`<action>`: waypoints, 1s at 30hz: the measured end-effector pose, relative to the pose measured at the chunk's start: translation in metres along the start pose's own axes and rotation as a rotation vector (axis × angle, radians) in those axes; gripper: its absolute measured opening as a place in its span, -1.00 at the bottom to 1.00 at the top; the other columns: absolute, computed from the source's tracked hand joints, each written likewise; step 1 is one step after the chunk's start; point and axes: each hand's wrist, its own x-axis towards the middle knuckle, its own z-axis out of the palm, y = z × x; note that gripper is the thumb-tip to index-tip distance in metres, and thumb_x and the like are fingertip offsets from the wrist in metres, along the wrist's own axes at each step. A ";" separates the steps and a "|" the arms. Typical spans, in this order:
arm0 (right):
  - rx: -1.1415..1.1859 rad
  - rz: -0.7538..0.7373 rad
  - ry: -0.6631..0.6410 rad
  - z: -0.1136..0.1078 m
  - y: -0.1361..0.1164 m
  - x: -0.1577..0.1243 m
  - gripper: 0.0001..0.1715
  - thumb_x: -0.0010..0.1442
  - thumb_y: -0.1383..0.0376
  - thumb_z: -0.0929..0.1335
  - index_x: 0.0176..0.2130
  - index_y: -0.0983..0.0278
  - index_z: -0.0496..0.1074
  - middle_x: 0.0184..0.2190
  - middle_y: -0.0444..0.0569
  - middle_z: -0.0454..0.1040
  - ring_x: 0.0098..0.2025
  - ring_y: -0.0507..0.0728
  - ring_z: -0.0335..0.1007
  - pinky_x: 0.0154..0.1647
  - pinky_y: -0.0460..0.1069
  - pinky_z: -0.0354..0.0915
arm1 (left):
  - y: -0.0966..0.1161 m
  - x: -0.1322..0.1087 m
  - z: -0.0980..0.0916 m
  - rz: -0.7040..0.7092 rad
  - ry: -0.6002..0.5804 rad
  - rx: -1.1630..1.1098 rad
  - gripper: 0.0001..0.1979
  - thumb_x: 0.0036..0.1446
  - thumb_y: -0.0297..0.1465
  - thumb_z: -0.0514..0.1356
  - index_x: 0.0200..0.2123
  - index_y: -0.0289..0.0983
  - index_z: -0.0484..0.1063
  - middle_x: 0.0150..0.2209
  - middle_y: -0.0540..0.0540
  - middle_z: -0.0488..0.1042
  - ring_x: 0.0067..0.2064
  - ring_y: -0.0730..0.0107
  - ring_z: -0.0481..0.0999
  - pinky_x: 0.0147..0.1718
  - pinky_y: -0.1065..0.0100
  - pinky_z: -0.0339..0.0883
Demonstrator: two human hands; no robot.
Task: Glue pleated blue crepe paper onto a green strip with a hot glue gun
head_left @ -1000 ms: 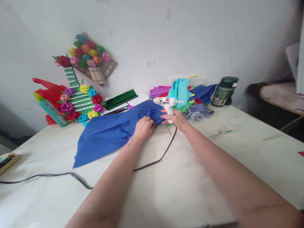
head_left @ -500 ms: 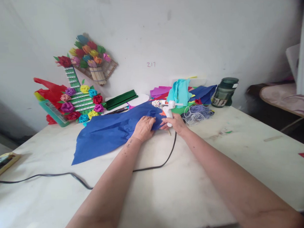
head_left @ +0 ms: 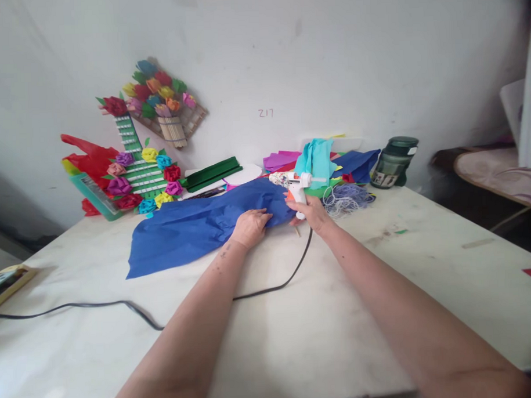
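Observation:
A large sheet of blue tissue paper (head_left: 188,228) lies crumpled on the white table (head_left: 322,313). My left hand (head_left: 249,227) rests on its right edge with the fingers curled, pinching the paper. My right hand (head_left: 309,212) sits just right of it, fingers wrapped round the handle of a white glue gun (head_left: 293,183) that stands upright with its nozzle pointing left. The gun's black cord (head_left: 173,306) runs from under my right wrist across the table to the left edge.
Paper-flower crafts (head_left: 142,168) lean on the wall at back left. Green folded paper (head_left: 210,172), coloured paper sheets (head_left: 316,156), a tangle of lilac string (head_left: 346,197) and a dark green jar (head_left: 392,161) lie at the back. A framed object (head_left: 7,283) sits at the left edge.
The blue sheet's lower left corner has been drawn up and toward the right. My right hand has closed round the glue gun's handle; both hands stay in nearly the same place.

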 end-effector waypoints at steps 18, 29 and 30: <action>-0.220 -0.136 0.152 -0.011 0.018 0.010 -0.58 -0.10 0.08 0.36 -0.31 0.31 0.52 -0.40 -0.07 0.50 -0.28 0.18 0.36 -0.26 0.02 0.24 | 0.008 -0.004 -0.009 -0.016 -0.054 -0.005 -0.73 -0.08 -0.44 0.09 -0.24 -0.28 0.42 -0.02 -0.11 0.43 -0.05 0.27 0.41 -0.17 0.29 0.34; -0.618 -0.172 0.222 -0.013 0.026 0.008 -0.65 -0.02 0.05 0.32 -0.32 0.21 0.51 -0.42 -0.03 0.52 -0.24 0.21 0.39 -0.23 0.02 0.24 | 0.009 -0.003 -0.008 0.017 -0.043 -0.005 -0.56 -0.09 -0.47 0.11 -0.06 -0.25 0.37 -0.01 -0.08 0.42 -0.05 0.26 0.35 -0.16 0.29 0.33; -0.657 -0.159 0.230 -0.013 0.025 0.007 -0.64 -0.01 0.04 0.31 -0.32 0.20 0.51 -0.42 -0.02 0.52 -0.24 0.21 0.39 -0.23 0.02 0.23 | 0.008 -0.002 -0.007 0.029 -0.041 -0.006 -0.62 -0.07 -0.47 0.10 -0.11 -0.25 0.42 -0.02 -0.07 0.44 -0.06 0.26 0.36 -0.17 0.29 0.33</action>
